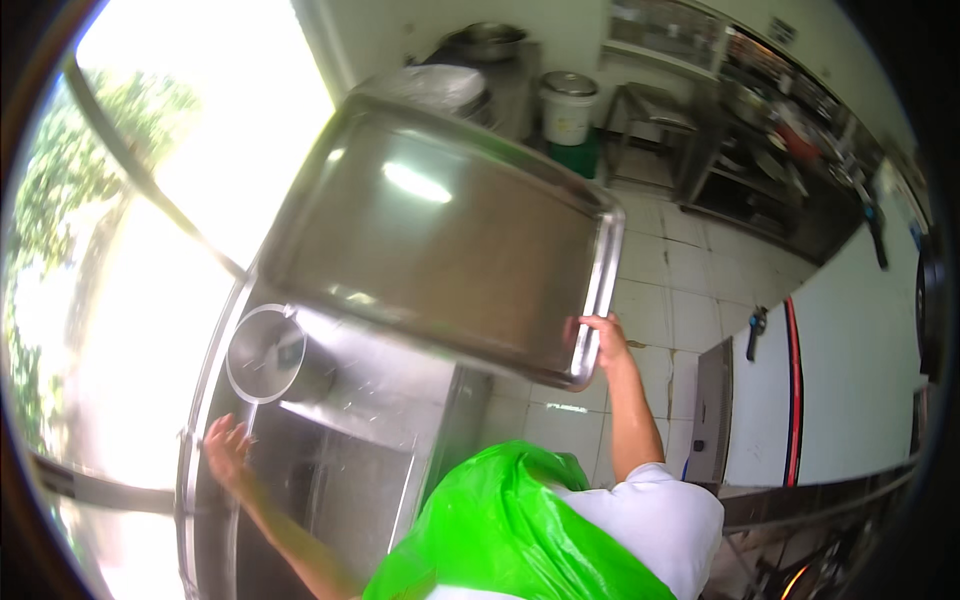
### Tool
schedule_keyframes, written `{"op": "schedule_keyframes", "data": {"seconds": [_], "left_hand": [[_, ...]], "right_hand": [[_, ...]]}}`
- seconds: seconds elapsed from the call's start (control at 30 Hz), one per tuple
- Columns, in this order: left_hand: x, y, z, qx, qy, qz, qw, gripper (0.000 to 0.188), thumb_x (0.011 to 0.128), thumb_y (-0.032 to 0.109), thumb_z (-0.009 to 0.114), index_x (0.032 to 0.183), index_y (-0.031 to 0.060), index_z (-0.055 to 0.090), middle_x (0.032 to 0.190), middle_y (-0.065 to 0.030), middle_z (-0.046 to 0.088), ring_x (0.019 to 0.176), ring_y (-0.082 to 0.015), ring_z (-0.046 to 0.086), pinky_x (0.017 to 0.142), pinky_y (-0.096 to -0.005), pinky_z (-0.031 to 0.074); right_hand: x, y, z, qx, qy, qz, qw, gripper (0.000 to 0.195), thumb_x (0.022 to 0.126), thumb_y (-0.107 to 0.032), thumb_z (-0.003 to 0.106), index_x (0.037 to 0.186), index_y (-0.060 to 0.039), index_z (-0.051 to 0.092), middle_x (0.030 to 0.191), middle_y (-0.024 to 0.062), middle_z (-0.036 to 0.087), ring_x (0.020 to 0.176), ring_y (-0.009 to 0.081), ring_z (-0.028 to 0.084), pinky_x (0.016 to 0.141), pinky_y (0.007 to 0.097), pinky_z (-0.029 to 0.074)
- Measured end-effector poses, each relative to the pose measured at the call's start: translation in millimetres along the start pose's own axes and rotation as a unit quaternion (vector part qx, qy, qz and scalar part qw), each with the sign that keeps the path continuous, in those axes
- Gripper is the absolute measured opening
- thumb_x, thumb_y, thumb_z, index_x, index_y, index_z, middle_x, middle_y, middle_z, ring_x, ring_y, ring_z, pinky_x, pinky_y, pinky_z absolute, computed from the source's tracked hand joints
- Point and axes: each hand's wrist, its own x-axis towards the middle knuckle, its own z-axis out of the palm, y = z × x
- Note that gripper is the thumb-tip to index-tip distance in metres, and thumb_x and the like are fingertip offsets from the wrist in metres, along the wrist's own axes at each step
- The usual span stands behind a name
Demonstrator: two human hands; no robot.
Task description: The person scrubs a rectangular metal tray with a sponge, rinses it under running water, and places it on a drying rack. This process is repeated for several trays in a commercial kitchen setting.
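My right hand (609, 341) grips the rim of a large rectangular metal tray (450, 247) at its near right corner. The tray is tilted up in front of me, its shiny flat face showing and reflecting a light. A round, open-topped container (266, 352) stands on the sink's metal ledge, just beyond the tray's near left edge. Below that container, my left hand (227, 450) is raised over the sink side with its fingers loosely bent and apart. No held thing shows in it, though it is somewhat blurred. The stainless-steel sink basin (360, 487) lies between my arms.
A white lidded bucket (568, 112) stands on a green base (574, 154) beyond the tray. Metal shelving (742, 195) runs along the back. At right is a white appliance with black handles (757, 405). A bright window (150, 262) borders the sink.
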Motion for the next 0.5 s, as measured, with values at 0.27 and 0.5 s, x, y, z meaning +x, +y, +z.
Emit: {"op": "schedule_keyframes", "data": {"seconds": [0.27,0.5], "left_hand": [[-108.8,-137.7,-35.9,0.106,-0.078,-0.241,0.961,0.03,0.098,0.025,0.052,0.114,0.001,0.061,0.098,-0.0064,0.067,0.077,-0.0144,0.065,0.063,-0.0259,0.05],[-229.7,-155.9,-90.1,0.151,0.049,-0.401,0.902,0.031,0.096,0.025,0.051,0.114,0.0021,0.061,0.098,-0.0072,0.066,0.076,-0.0167,0.066,0.06,-0.0281,0.05]], "right_hand": [[75.2,30.8,-53.6,-0.046,0.133,-0.032,0.99,0.01,0.073,-0.008,0.06,0.082,-0.0037,0.056,0.08,0.0071,0.057,0.069,0.0208,0.059,0.064,0.0343,0.05],[126.0,13.0,81.6,-0.028,0.105,0.028,0.994,0.042,0.086,-0.027,0.065,0.112,0.0008,0.049,0.103,0.0131,0.055,0.087,0.0253,0.059,0.069,0.0407,0.052]]}}
